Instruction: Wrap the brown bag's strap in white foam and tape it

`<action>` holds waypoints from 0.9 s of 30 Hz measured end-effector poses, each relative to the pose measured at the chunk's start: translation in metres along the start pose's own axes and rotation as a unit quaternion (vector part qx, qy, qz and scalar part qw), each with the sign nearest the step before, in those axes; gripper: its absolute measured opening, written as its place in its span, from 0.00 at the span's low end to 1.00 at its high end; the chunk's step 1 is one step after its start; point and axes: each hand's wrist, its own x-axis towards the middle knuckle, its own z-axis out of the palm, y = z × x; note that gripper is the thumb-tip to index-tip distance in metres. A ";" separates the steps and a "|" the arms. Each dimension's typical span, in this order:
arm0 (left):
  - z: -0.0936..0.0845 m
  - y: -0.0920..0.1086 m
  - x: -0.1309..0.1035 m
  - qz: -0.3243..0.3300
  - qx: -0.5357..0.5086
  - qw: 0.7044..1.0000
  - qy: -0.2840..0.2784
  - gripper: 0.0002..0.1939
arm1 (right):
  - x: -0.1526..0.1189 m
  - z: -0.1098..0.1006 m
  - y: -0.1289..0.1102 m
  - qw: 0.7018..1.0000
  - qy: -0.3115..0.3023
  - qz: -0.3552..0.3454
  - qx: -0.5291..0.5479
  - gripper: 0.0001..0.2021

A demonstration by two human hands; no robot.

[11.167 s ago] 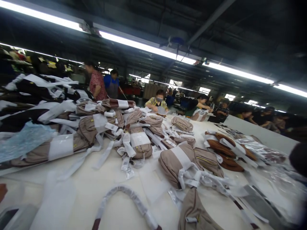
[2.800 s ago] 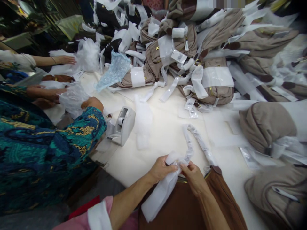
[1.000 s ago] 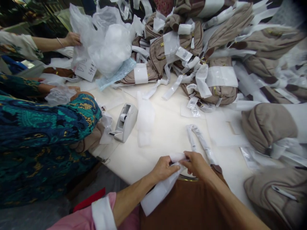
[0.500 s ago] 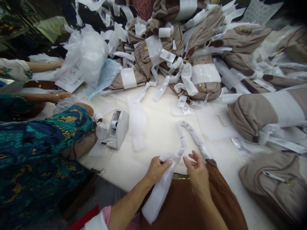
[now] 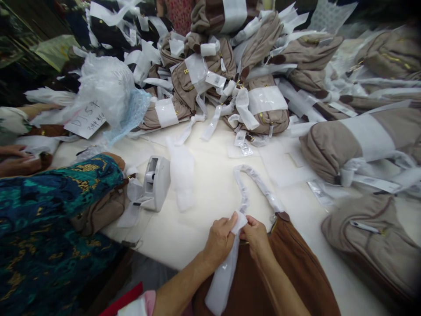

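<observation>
A brown handbag (image 5: pixel 289 263) lies in front of me at the table's near edge. Its looped strap (image 5: pixel 258 182) is covered in white wrapping and stretches away over the table. My left hand (image 5: pixel 222 237) is closed on a strip of white wrapping paper (image 5: pixel 223 274) at the strap's left end. The strip's long tail hangs down over the bag. Opposite it, my right hand (image 5: pixel 255 232) pinches the same paper, its fingertips close to those of the left. The strap's end beneath the paper is hidden.
A grey tape dispenser (image 5: pixel 158 184) and a loose white sheet (image 5: pixel 182 175) lie to the left. Beige bags (image 5: pixel 329 145) with white wraps are heaped at the back and right. A person's patterned sleeve (image 5: pixel 66 180) reaches in from the left, beside a handwritten sign (image 5: pixel 87 118).
My right hand has come from open beside the strap to pinch the paper by my left hand. The view has shifted slightly. At the left, a co-worker's hands have drawn back.
</observation>
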 end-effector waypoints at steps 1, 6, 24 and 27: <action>0.000 -0.003 0.000 0.007 0.008 1.000 -0.005 0.26 | 0.000 -0.001 -0.002 1.000 -0.004 0.010 0.008 0.11; -0.007 -0.010 0.006 0.022 0.002 1.000 -0.002 0.24 | -0.006 -0.008 -0.015 0.996 -0.037 0.039 0.067 0.19; -0.028 0.013 0.016 0.023 0.083 0.992 -0.097 0.27 | -0.020 -0.005 0.001 0.995 0.020 -0.032 0.096 0.18; -0.032 0.014 0.016 -0.049 -0.070 0.994 -0.073 0.24 | -0.017 -0.006 0.001 0.996 0.017 -0.045 0.075 0.18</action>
